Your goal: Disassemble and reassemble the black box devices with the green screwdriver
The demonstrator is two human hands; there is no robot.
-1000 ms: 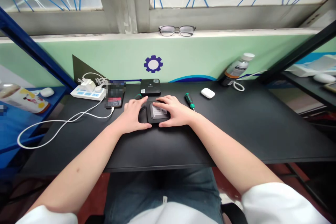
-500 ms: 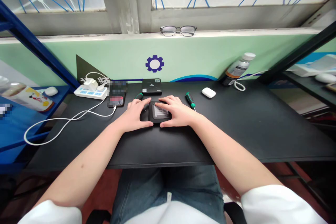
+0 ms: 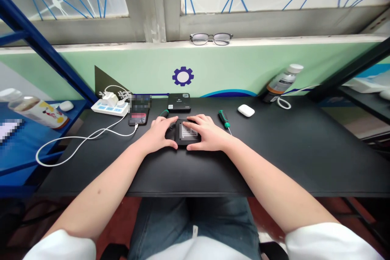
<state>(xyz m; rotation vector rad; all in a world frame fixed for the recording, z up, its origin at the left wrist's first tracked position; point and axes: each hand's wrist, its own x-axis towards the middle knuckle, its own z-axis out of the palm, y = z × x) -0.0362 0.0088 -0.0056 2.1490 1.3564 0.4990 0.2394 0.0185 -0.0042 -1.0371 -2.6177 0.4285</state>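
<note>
A small black box point(image 3: 186, 133), like a set-top box, lies flat on the dark desk point(image 3: 189, 174) with a pale printed label facing up. My left hand point(image 3: 155, 135) holds its left side, forefinger at the far corner and thumb at the near one. Over the right part of the box lies my right hand point(image 3: 211, 134), fingers on top and thumb along the near edge. Just right of that hand rests a green and black screwdriver point(image 3: 224, 119). Another green handle point(image 3: 165, 113) shows beyond my left hand, mostly hidden by it.
Behind the hands sits another black box point(image 3: 179, 103). To the left are a phone point(image 3: 138, 115) on a white cable and a power strip point(image 3: 109, 107). A white earphone case point(image 3: 246, 110) and a bottle point(image 3: 282, 83) stand right. Glasses point(image 3: 211, 39) rest on the ledge.
The whole view has shifted slightly, so things appear a little further right and lower. Both hands keep nearly the same grip on the box.
</note>
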